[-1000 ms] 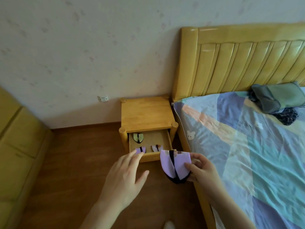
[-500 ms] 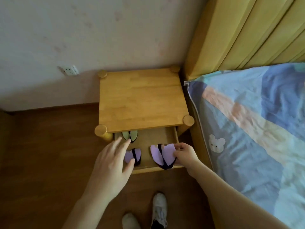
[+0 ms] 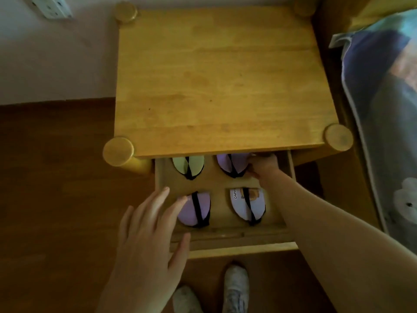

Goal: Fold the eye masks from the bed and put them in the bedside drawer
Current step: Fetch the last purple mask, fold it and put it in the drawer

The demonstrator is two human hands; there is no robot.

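The bedside drawer (image 3: 225,248) stands pulled out beneath the wooden nightstand top (image 3: 221,82). Several folded eye masks lie inside. A green mask (image 3: 188,164) is at the back left, a purple mask (image 3: 233,164) at the back right, another purple mask (image 3: 196,210) at the front left, and a white printed mask (image 3: 248,204) at the front right. My right hand (image 3: 262,166) reaches deep into the drawer, fingers closed on the back-right purple mask. My left hand (image 3: 149,236) hovers spread over the drawer's front left corner, fingertips at the front-left purple mask.
The bed (image 3: 388,123) with its patchwork sheet runs along the right, close to the nightstand. A wall socket (image 3: 50,6) sits at the upper left. Dark wooden floor (image 3: 56,199) spreads to the left. My shoes (image 3: 234,288) stand just in front of the drawer.
I have leaned in closer over the nightstand. My right hand carried the purple mask from the drawer's front to its back right. My left hand stayed over the front left.
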